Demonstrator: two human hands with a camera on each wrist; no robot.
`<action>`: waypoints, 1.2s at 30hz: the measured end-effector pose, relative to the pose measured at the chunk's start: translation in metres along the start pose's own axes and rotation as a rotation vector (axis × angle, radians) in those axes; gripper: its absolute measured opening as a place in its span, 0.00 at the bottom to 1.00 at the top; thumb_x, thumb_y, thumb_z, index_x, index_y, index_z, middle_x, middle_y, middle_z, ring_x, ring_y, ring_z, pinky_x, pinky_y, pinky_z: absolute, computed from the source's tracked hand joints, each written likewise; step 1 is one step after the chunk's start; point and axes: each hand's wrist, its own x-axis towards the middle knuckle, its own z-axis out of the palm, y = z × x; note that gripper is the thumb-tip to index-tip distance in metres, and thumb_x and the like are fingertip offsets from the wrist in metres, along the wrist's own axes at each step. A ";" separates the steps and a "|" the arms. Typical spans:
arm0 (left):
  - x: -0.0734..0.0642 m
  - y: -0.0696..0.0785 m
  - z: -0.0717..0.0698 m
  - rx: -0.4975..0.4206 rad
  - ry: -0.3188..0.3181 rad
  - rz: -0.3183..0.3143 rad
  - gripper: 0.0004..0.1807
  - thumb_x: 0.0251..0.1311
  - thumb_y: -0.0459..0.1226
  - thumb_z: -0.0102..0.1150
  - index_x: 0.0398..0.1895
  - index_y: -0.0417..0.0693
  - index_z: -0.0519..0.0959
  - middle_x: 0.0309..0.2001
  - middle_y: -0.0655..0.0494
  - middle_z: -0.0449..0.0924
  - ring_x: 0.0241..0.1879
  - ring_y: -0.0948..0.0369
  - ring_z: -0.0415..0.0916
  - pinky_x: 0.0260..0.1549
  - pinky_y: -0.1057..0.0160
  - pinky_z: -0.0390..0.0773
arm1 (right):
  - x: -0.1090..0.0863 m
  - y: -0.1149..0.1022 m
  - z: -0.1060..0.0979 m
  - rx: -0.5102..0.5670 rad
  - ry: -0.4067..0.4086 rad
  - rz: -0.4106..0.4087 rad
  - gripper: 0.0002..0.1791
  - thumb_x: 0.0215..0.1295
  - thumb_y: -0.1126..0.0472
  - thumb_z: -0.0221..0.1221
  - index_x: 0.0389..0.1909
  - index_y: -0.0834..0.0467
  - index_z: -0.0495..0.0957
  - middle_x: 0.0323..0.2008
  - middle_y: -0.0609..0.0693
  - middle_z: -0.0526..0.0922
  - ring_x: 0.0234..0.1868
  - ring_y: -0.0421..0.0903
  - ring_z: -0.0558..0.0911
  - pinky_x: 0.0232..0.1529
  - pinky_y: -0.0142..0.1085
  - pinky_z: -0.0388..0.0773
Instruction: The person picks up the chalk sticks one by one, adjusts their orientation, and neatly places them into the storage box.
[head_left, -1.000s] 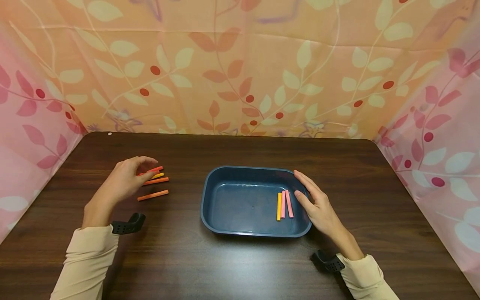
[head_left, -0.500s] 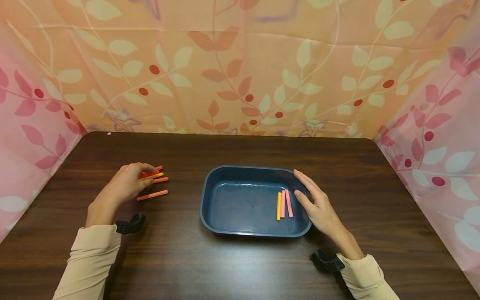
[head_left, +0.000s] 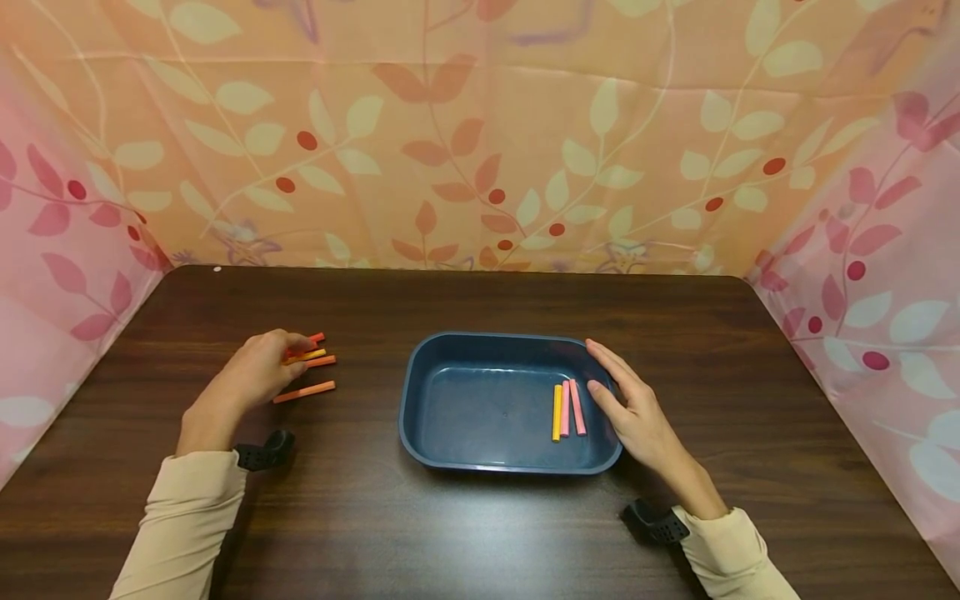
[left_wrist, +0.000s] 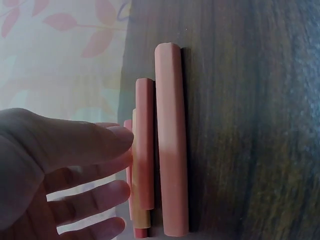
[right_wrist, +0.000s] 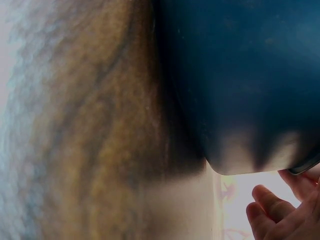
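Observation:
My left hand (head_left: pixel 251 371) reaches over a small group of faceted, crayon-like sticks at the left. Thumb and fingers pinch the yellow stick (head_left: pixel 313 355); in the left wrist view the thumb tip is right at its edge. Just behind it shows a red stick (head_left: pixel 318 337), partly hidden by the fingers. Nearer lie an orange stick (head_left: pixel 322 361) and a second orange stick (head_left: pixel 303 392), set a little apart. My right hand (head_left: pixel 637 408) holds the right end of a dark blue plastic tray (head_left: pixel 510 467), thumb over the rim, fingers along the far corner.
Inside the tray, toward its right end, a yellow stick (head_left: pixel 557 412) and two pink sticks (head_left: pixel 577 408) lie side by side. The dark wood-grain table (head_left: pixel 360 517) is bordered by a flowered cloth (head_left: pixel 480 167) at the back and sides. Each wrist wears a black camera mount (head_left: pixel 266 450).
My left hand has come down and slightly nearer, its thumb and fingers closing about the yellow stick. The right hand and the tray have stayed put.

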 end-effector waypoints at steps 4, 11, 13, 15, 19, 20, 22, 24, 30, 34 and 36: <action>0.001 -0.002 0.000 0.031 0.013 0.016 0.18 0.60 0.29 0.61 0.52 0.28 0.79 0.49 0.28 0.79 0.51 0.34 0.75 0.50 0.36 0.73 | 0.000 0.001 0.000 0.001 0.003 -0.005 0.28 0.72 0.68 0.54 0.71 0.61 0.65 0.72 0.61 0.66 0.73 0.33 0.62 0.67 0.13 0.52; 0.000 -0.004 0.000 0.049 0.007 -0.018 0.15 0.59 0.29 0.63 0.50 0.33 0.81 0.51 0.29 0.80 0.51 0.34 0.76 0.49 0.37 0.74 | 0.000 0.002 0.001 0.004 0.005 -0.009 0.28 0.71 0.68 0.54 0.71 0.61 0.66 0.72 0.60 0.66 0.73 0.32 0.62 0.67 0.14 0.52; 0.000 -0.005 0.000 0.039 0.010 -0.024 0.14 0.60 0.29 0.63 0.49 0.34 0.82 0.50 0.31 0.81 0.50 0.36 0.76 0.48 0.37 0.74 | 0.000 0.002 0.001 0.000 0.001 -0.001 0.28 0.71 0.67 0.54 0.71 0.60 0.65 0.72 0.59 0.66 0.74 0.37 0.63 0.67 0.14 0.52; -0.001 -0.006 0.001 0.025 0.015 -0.028 0.13 0.60 0.28 0.62 0.48 0.35 0.82 0.48 0.33 0.82 0.49 0.37 0.77 0.47 0.38 0.74 | 0.000 0.002 0.000 -0.001 -0.003 0.005 0.28 0.72 0.67 0.54 0.72 0.60 0.65 0.72 0.59 0.66 0.74 0.43 0.63 0.67 0.13 0.52; 0.000 -0.006 0.001 0.024 0.014 -0.028 0.14 0.59 0.28 0.63 0.49 0.34 0.81 0.48 0.33 0.82 0.48 0.37 0.77 0.47 0.38 0.74 | 0.000 0.002 0.000 -0.007 -0.003 0.011 0.28 0.72 0.67 0.54 0.72 0.59 0.65 0.72 0.59 0.66 0.74 0.50 0.63 0.67 0.13 0.51; 0.000 -0.006 0.001 0.027 0.015 -0.026 0.14 0.59 0.28 0.63 0.49 0.33 0.81 0.48 0.33 0.82 0.48 0.37 0.77 0.46 0.38 0.74 | 0.000 0.002 0.000 -0.007 -0.003 0.011 0.28 0.72 0.67 0.54 0.72 0.59 0.65 0.72 0.59 0.66 0.74 0.51 0.63 0.67 0.13 0.51; 0.001 -0.006 0.001 0.037 0.015 -0.019 0.15 0.59 0.28 0.63 0.49 0.32 0.82 0.48 0.31 0.81 0.47 0.37 0.77 0.45 0.38 0.75 | 0.001 0.002 0.001 -0.009 -0.003 0.010 0.28 0.72 0.67 0.54 0.72 0.59 0.65 0.72 0.60 0.66 0.74 0.51 0.63 0.67 0.13 0.51; 0.001 -0.006 0.001 0.044 0.013 -0.011 0.15 0.59 0.28 0.63 0.49 0.33 0.82 0.48 0.30 0.81 0.46 0.38 0.78 0.43 0.40 0.75 | 0.001 0.002 0.001 -0.006 -0.004 0.008 0.28 0.72 0.67 0.54 0.72 0.59 0.65 0.72 0.61 0.66 0.74 0.50 0.63 0.67 0.13 0.51; 0.001 -0.004 0.001 0.049 0.020 0.000 0.10 0.58 0.30 0.65 0.43 0.36 0.84 0.37 0.39 0.84 0.34 0.49 0.77 0.34 0.50 0.76 | 0.001 0.002 0.001 -0.008 0.004 -0.006 0.28 0.71 0.68 0.54 0.71 0.60 0.66 0.72 0.61 0.67 0.73 0.36 0.63 0.67 0.14 0.52; 0.002 -0.004 0.000 0.041 0.017 -0.012 0.08 0.58 0.31 0.66 0.41 0.37 0.85 0.32 0.45 0.83 0.31 0.52 0.75 0.31 0.54 0.74 | 0.001 0.001 0.000 -0.010 0.008 -0.012 0.28 0.71 0.68 0.54 0.71 0.61 0.66 0.71 0.61 0.67 0.72 0.30 0.62 0.67 0.14 0.52; 0.001 -0.005 -0.001 0.037 0.019 -0.016 0.08 0.59 0.31 0.66 0.41 0.38 0.85 0.33 0.44 0.83 0.33 0.51 0.76 0.31 0.53 0.75 | 0.001 0.001 0.001 -0.009 0.008 -0.013 0.28 0.71 0.68 0.54 0.71 0.61 0.66 0.71 0.62 0.67 0.72 0.29 0.61 0.67 0.14 0.52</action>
